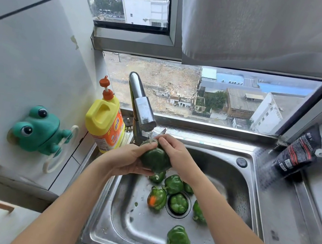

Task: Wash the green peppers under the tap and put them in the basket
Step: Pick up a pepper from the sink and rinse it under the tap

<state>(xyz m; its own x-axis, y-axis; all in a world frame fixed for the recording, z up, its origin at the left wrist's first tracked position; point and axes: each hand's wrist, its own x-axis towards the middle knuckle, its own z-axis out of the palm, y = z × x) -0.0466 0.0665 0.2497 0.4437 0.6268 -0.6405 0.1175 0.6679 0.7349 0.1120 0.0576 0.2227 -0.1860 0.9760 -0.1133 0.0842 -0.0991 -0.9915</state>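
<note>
A dark green pepper (154, 158) is held between both hands under the spout of the steel tap (144, 112), with water running over it. My left hand (128, 161) cups it from below and the left. My right hand (174, 151) grips its top and right side. Several more green peppers lie in the steel sink (235, 185): one with an orange patch (157, 198), one over the drain (179, 203), one near the front (178, 243). No basket is in view.
A yellow detergent bottle (104, 122) with an orange pump stands left of the tap. A green frog holder (39, 130) sticks to the left wall. A black pouch (297, 154) leans at the right corner by the window sill.
</note>
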